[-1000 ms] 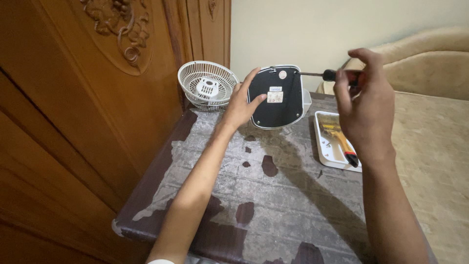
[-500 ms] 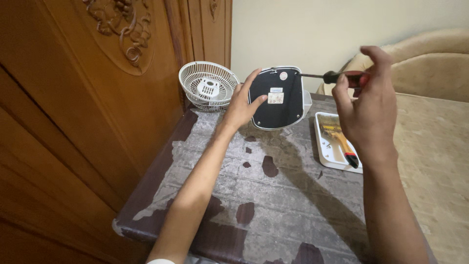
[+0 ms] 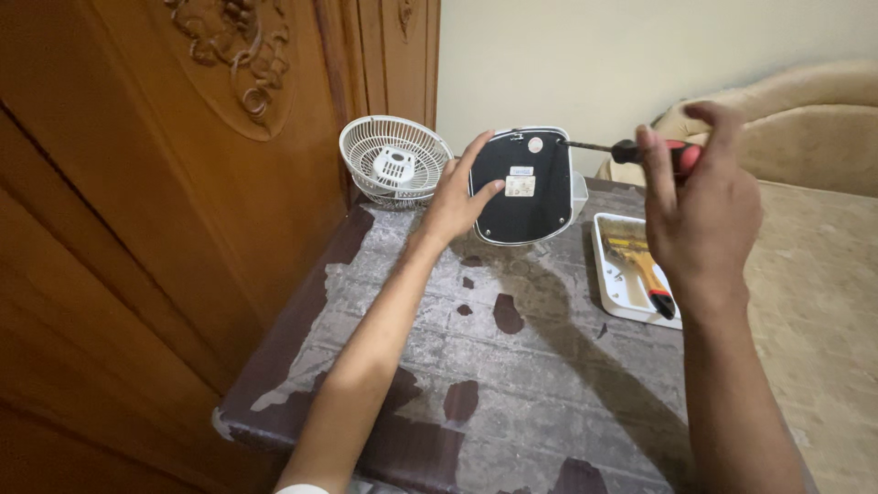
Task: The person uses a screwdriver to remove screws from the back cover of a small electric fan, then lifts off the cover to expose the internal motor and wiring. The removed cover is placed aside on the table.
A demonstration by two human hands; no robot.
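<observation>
A black-bottomed appliance base (image 3: 523, 186), tipped on edge at the far side of a worn table (image 3: 512, 366), is steadied by the left hand (image 3: 455, 197), its fingers spread flat against the underside. The right hand (image 3: 702, 206) has its grip clamped around the red handle of a screwdriver (image 3: 640, 152), whose tip meets the base's upper rim. A white fan grille (image 3: 395, 167) sits just left of the base, and a white tray (image 3: 611, 274) holding a paintbrush (image 3: 638, 263) lies to the right.

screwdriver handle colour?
Red with a black collar, on the screwdriver gripped by the right hand; the head view shows it.
</observation>
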